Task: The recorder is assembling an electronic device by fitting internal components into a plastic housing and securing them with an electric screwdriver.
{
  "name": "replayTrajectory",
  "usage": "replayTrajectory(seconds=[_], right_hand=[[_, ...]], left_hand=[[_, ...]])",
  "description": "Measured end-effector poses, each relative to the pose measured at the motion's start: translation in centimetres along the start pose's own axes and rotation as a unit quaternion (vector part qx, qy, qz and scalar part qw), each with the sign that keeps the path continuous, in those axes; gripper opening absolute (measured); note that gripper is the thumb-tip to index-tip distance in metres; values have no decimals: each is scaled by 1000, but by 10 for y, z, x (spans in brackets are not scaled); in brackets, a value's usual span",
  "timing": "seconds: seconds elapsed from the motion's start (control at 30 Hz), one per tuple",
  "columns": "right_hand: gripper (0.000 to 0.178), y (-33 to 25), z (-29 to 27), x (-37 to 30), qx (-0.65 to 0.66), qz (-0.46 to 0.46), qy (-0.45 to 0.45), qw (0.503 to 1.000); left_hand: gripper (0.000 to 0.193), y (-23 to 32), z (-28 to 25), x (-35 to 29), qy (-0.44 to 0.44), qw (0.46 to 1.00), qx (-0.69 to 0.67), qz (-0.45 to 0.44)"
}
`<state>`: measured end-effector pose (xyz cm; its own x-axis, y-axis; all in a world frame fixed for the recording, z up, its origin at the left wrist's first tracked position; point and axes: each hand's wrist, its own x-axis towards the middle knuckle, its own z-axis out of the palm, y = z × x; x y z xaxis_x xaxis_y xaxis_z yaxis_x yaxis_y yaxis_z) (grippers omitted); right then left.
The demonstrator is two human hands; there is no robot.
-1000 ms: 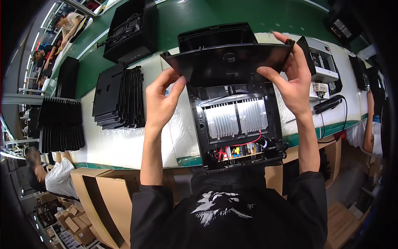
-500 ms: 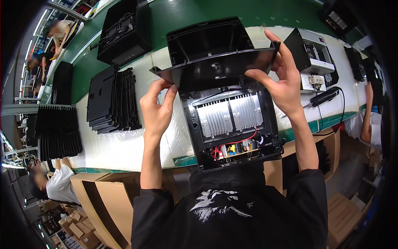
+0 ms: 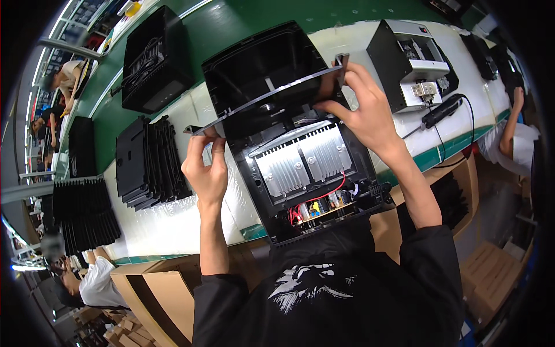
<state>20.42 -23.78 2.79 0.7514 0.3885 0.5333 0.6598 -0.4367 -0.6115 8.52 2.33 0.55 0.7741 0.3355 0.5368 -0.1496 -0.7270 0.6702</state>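
Note:
Between my two hands is a black plastic panel [image 3: 303,81], tilted and seen almost edge-on, its right end higher than its left. My left hand [image 3: 206,173] pinches its left end between thumb and fingers. My right hand [image 3: 365,110] grips the right end, thumb below and fingers behind the edge. Beneath the panel lies an open black housing [image 3: 258,211]. Inside it are finned silver heat sinks [image 3: 281,173], a red wire [image 3: 327,194] and a circuit board [image 3: 317,213] with small coloured parts. The housing's far half is a deep black shell [image 3: 263,61].
Left of the housing stands a stack of black panels [image 3: 141,165], with finned black parts [image 3: 87,214] farther left. A black box with cables [image 3: 156,61] sits on the green surface. At right are a metal-framed device [image 3: 413,66] and a corded black tool [image 3: 442,113]. Co-workers sit at both sides.
The panel has tipped to a more edge-on angle, its left end dropping lower. Both hands have stayed on it. The whole view has turned slightly, shifting the table's things.

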Motion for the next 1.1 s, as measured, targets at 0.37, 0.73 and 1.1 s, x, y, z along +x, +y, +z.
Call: replayTrajectory(seconds=[0.37, 0.73, 1.1], right_hand=[[36, 3, 5, 2, -1, 61, -32, 998], [63, -3, 11, 10, 159, -66, 142, 975], [20, 3, 15, 14, -107, -71, -32, 991]], left_hand=[[9, -3, 2, 1, -4, 1000, 1, 21], [62, 19, -8, 18, -54, 991, -113, 43], [23, 52, 49, 37, -154, 980, 34, 118]])
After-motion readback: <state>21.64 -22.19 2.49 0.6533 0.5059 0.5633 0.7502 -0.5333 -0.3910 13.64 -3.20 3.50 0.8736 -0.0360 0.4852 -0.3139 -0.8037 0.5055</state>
